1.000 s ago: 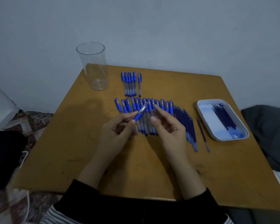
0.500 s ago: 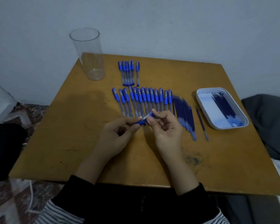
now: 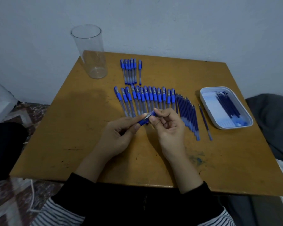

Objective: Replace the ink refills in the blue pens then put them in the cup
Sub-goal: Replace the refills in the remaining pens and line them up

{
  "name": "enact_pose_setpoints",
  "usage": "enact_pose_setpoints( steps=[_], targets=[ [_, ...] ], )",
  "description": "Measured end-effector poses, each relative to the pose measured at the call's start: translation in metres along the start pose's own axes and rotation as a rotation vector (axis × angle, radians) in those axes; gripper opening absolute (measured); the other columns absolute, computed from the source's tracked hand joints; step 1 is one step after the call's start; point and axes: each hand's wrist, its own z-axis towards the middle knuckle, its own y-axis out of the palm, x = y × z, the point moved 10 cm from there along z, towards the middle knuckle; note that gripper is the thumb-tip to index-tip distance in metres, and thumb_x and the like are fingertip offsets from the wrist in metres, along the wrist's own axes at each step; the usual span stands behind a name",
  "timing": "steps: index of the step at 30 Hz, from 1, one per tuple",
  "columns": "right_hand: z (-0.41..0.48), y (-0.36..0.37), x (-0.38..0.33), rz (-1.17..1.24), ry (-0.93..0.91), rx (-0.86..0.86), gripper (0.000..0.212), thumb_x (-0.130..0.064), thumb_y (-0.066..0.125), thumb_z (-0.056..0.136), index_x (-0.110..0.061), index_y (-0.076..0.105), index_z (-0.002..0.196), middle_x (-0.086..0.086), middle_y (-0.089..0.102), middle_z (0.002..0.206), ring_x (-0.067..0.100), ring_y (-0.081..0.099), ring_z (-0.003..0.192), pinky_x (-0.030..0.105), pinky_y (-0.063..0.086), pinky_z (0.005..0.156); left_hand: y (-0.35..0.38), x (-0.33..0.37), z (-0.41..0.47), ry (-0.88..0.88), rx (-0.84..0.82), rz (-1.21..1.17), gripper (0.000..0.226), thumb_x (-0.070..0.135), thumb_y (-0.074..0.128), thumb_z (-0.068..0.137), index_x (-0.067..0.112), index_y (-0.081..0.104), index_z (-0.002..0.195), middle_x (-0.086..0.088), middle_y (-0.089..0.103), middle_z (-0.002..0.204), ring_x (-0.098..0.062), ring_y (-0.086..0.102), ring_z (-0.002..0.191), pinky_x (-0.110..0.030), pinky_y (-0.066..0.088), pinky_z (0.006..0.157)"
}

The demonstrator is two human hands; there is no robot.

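One pen [image 3: 145, 119] is up off the table [image 3: 72, 128], just in front of the long row of pens [image 3: 145, 98]. Our left hand [image 3: 119, 134] curls round its blue end, and our right hand [image 3: 170, 128] pinches the clearer end between thumb and fingertips; whether that end is cap or tip, we can't tell. It looks to us like the opening step, and this is where it can slip. Pull too sharply and a small piece, or the refill inside, could jump out and roll off the edge. We're also working right over the row, so a dropped part could land among those pens and muddle done with undone. The refills [image 3: 188, 115] lie packed side by side just right of the row, with one loose refill [image 3: 205, 123] beside them and more in the white tray [image 3: 225, 128]. Which ones are fresh we can't say, so putting a spent one in the wrong pile is an easy mistake. The cup [image 3: 90, 51] stands empty at the far left corner, tall and near the edge; a hasty drop could tip it.
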Motion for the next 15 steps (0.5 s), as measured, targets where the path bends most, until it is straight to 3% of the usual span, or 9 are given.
enact_pose_setpoints(
  steps=[3, 7, 10, 12, 14, 15],
  targets=[
    [0.000, 0.001, 0.001, 0.021, 0.001, -0.004, 0.024, 0.012, 0.061, 0.087, -0.012, 0.060, 0.090, -0.011, 0.070, 0.090, 0.008, 0.068, 0.092, 0.024, 0.057, 0.083, 0.001, 0.000, 0.000, 0.003, -0.013, -0.016, 0.036, 0.025, 0.058, 0.097, 0.023, 0.059, 0.132, 0.013, 0.071, 0.097, -0.009, 0.058, 0.073, -0.013, 0.042, 0.069],
    [0.001, 0.001, 0.003, 0.039, 0.001, -0.007, 0.022, 0.013, 0.060, 0.087, -0.009, 0.059, 0.090, -0.014, 0.069, 0.091, 0.007, 0.067, 0.093, 0.023, 0.057, 0.082, 0.004, 0.000, 0.000, -0.011, -0.039, -0.040, 0.038, 0.012, 0.057, 0.097, 0.025, 0.059, 0.133, -0.003, 0.067, 0.086, -0.003, 0.049, 0.067, -0.013, 0.039, 0.065],
    [0.001, 0.001, 0.003, 0.042, 0.007, -0.009, 0.024, 0.014, 0.059, 0.088, -0.009, 0.058, 0.092, -0.016, 0.069, 0.091, 0.005, 0.067, 0.094, 0.022, 0.056, 0.082, 0.004, 0.001, 0.000, -0.016, -0.051, -0.059, 0.041, 0.012, 0.056, 0.097, 0.032, 0.061, 0.132, -0.009, 0.071, 0.094, -0.019, 0.054, 0.069, -0.016, 0.041, 0.066],
    [0.002, 0.000, 0.002, 0.035, 0.000, -0.004, 0.023, 0.013, 0.059, 0.088, -0.009, 0.059, 0.093, -0.016, 0.069, 0.090, 0.004, 0.066, 0.093, 0.022, 0.056, 0.082, 0.007, 0.000, 0.000, -0.025, -0.080, -0.079, 0.045, 0.013, 0.055, 0.097, 0.040, 0.061, 0.134, 0.001, 0.072, 0.101, -0.028, 0.057, 0.075, -0.020, 0.043, 0.069],
    [0.004, -0.003, 0.000, 0.030, -0.014, 0.002, 0.022, 0.012, 0.059, 0.089, -0.009, 0.060, 0.094, -0.015, 0.068, 0.090, 0.005, 0.066, 0.093, 0.022, 0.055, 0.082, 0.011, -0.001, -0.001, -0.027, -0.113, -0.093, 0.049, 0.013, 0.053, 0.099, 0.044, 0.057, 0.136, 0.007, 0.072, 0.114, -0.035, 0.063, 0.090, -0.028, 0.050, 0.078],
    [0.005, -0.004, -0.001, 0.027, -0.019, 0.003, 0.021, 0.012, 0.059, 0.089, -0.009, 0.060, 0.094, -0.015, 0.068, 0.090, 0.006, 0.066, 0.092, 0.022, 0.055, 0.082, 0.012, -0.003, -0.001, -0.026, -0.115, -0.088, 0.048, 0.016, 0.053, 0.099, 0.045, 0.055, 0.138, 0.002, 0.071, 0.118, -0.041, 0.062, 0.097, -0.035, 0.053, 0.082]
  ],
)
